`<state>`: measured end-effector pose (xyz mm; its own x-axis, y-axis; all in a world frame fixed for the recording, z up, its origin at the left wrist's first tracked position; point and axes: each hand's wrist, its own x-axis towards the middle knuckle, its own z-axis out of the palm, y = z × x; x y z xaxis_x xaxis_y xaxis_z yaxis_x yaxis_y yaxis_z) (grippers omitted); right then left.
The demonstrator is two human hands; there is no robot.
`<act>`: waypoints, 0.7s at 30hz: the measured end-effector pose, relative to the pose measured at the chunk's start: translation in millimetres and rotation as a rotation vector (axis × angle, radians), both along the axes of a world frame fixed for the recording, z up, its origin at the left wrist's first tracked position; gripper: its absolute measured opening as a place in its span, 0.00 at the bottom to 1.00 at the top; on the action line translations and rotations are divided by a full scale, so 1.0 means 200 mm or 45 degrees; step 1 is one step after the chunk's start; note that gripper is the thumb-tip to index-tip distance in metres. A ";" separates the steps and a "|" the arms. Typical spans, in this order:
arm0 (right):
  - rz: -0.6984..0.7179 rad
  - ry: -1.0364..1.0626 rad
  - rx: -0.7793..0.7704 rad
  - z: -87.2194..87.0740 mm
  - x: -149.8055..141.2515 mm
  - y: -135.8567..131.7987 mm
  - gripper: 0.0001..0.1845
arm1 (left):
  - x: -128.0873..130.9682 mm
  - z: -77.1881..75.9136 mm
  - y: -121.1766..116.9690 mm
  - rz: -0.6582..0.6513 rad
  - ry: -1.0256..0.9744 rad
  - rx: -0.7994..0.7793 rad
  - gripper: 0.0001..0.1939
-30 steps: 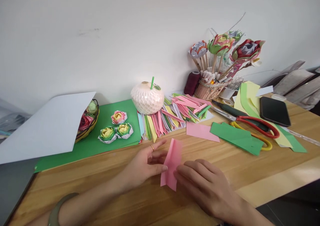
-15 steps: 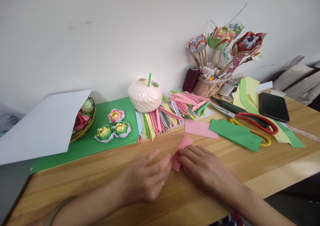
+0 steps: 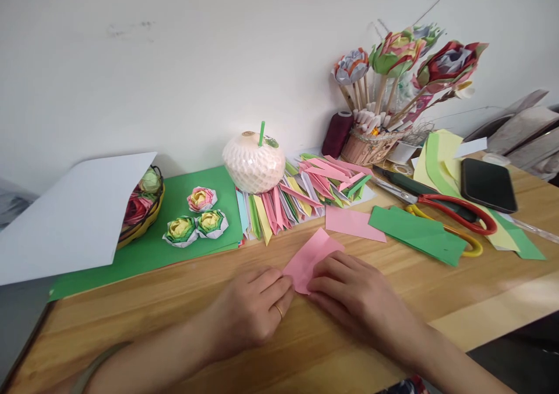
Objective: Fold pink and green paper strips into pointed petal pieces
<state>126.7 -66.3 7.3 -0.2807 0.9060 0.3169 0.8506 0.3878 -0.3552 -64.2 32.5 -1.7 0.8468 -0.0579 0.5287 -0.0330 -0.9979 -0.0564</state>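
A folded pink paper [image 3: 311, 259] lies flat on the wooden table [image 3: 393, 289] in front of me. My left hand [image 3: 251, 312], with a ring on one finger, has its fingers curled and its fingertips pressed on the paper's left edge. My right hand [image 3: 356, 298] pins the paper's near right edge with bent fingers. Both hands hold the sheet down against the tabletop.
Behind the hands lie a fan of folded paper strips [image 3: 301, 193], a netted white ball [image 3: 254, 164], three paper flowers [image 3: 196, 219] on green card, scissors [image 3: 437, 205], a phone [image 3: 488, 184], loose pink [image 3: 353, 222] and green [image 3: 417, 234] sheets, and a basket of paper flowers on sticks [image 3: 371, 144].
The pink paper, held upright a second ago, now lies flat on the table. Both hands have come down onto it and shifted slightly forward.
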 end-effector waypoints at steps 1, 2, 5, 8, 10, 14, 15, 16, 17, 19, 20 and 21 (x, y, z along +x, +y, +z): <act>-0.030 0.038 -0.015 -0.01 0.00 0.00 0.13 | 0.00 0.00 0.00 -0.003 0.007 -0.014 0.14; -0.065 0.070 -0.037 -0.01 -0.01 0.00 0.12 | 0.00 -0.01 -0.01 -0.004 0.012 -0.030 0.14; -0.167 0.139 -0.088 -0.04 -0.02 0.01 0.11 | 0.00 -0.04 -0.02 0.022 0.022 -0.078 0.14; -0.218 0.162 -0.083 -0.06 -0.04 0.02 0.10 | -0.01 -0.07 -0.02 0.048 0.046 -0.108 0.13; -0.240 0.169 -0.060 -0.07 -0.05 0.02 0.10 | -0.01 -0.08 -0.02 0.046 0.067 -0.123 0.12; -0.267 0.190 -0.054 -0.08 -0.05 0.02 0.09 | -0.01 -0.05 -0.02 0.030 0.062 -0.144 0.12; -0.267 0.193 -0.051 -0.08 -0.05 0.03 0.09 | -0.01 -0.04 -0.02 0.029 0.058 -0.147 0.12; -0.270 0.195 -0.049 -0.08 -0.05 0.03 0.10 | 0.00 -0.03 -0.02 0.030 0.057 -0.147 0.13; -0.275 0.198 -0.043 -0.08 -0.06 0.03 0.10 | 0.00 -0.02 -0.01 0.032 0.059 -0.146 0.13; -0.281 0.202 -0.032 -0.08 -0.06 0.03 0.11 | 0.00 0.00 -0.01 0.037 0.076 -0.152 0.15; -0.282 0.203 -0.031 -0.07 -0.06 0.03 0.11 | -0.01 0.01 -0.01 0.037 0.084 -0.157 0.15; -0.284 0.201 -0.030 -0.07 -0.06 0.03 0.11 | -0.01 0.01 -0.01 0.036 0.088 -0.159 0.15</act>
